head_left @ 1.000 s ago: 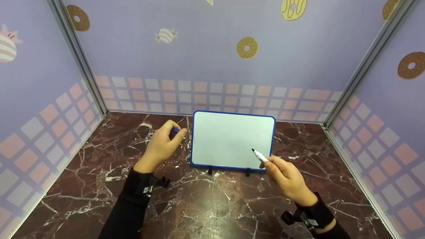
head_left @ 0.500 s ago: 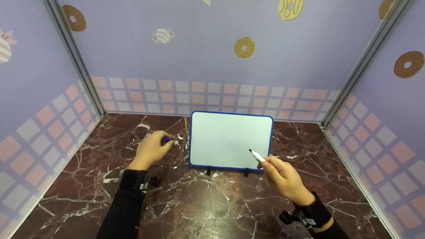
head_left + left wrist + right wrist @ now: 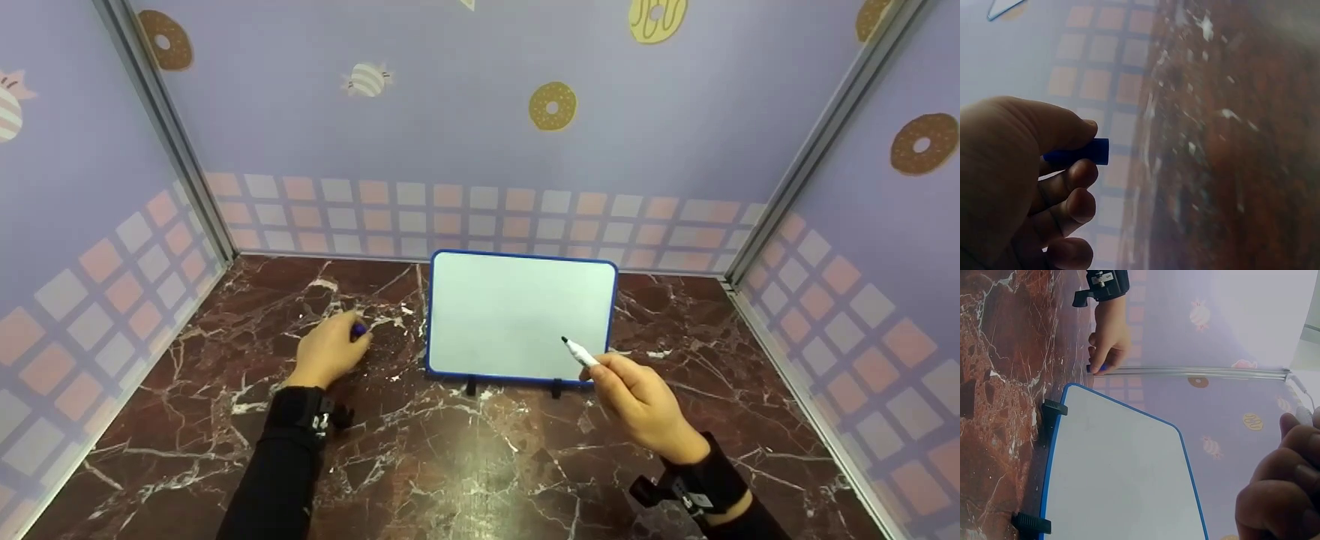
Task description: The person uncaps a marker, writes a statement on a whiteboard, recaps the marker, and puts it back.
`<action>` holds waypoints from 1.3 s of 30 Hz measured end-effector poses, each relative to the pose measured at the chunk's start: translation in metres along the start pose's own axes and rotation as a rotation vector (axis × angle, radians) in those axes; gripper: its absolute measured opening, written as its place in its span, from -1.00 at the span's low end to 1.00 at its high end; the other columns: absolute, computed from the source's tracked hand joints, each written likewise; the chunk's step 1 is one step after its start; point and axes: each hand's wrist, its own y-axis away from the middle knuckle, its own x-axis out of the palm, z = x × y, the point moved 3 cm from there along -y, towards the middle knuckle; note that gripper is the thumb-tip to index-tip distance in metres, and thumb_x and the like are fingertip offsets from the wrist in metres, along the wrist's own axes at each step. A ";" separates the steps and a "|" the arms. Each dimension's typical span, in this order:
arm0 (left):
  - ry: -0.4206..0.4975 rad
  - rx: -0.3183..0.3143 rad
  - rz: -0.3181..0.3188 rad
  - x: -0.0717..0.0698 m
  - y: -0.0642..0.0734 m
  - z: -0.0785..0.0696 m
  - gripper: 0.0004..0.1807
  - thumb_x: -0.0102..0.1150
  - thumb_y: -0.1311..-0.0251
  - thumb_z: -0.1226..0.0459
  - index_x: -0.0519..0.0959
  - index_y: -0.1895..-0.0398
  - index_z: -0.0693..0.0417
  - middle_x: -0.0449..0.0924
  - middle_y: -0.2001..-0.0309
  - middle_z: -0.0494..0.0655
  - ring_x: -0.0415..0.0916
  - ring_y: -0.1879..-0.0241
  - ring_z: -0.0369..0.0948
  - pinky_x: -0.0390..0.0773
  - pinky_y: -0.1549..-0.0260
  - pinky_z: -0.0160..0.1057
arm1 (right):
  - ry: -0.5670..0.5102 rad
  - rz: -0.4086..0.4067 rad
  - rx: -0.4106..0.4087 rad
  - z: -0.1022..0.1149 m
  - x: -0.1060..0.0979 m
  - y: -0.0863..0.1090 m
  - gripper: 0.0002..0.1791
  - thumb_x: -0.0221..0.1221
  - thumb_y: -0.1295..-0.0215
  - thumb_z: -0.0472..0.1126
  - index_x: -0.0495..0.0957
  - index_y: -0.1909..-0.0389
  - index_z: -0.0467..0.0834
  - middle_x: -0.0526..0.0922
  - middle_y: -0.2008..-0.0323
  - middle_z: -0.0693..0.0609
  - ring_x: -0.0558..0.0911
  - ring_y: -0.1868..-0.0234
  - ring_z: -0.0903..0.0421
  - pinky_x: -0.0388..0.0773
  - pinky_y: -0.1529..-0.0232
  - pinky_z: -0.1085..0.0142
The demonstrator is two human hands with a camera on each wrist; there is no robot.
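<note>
In the head view my left hand [image 3: 326,350] is low over the table, left of the whiteboard. Thumb and forefinger pinch a blue marker cap [image 3: 1096,152], whose end sticks out past the fingertips in the left wrist view. My right hand [image 3: 646,401] grips a white marker [image 3: 580,352] near its back end, its bare dark tip pointing up and left in front of the board. The blue-framed whiteboard [image 3: 517,315] stands propped on two black feet, its face blank. Most of the marker is hidden by fingers or out of frame in the right wrist view.
A dark red marbled table [image 3: 457,457] with white veins lies under both hands. Lilac walls [image 3: 465,135] with printed doughnuts and checks close in the back and both sides. The black right foot [image 3: 556,388] juts forward from the board's lower edge.
My left hand has moved left, away from the board, and down toward the table with the blue cap still pinched. The right hand and marker have stayed almost still.
</note>
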 end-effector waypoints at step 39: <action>0.124 -0.079 -0.084 -0.013 0.001 0.005 0.04 0.19 -0.47 -0.42 0.39 -0.56 0.28 0.57 -0.22 0.29 0.54 -0.21 0.22 0.60 -0.15 0.32 | 0.051 -0.026 0.068 -0.019 0.007 0.002 -0.74 0.05 -0.65 -0.56 0.68 0.07 -0.24 0.43 0.62 0.05 0.31 0.61 0.38 0.21 0.75 0.37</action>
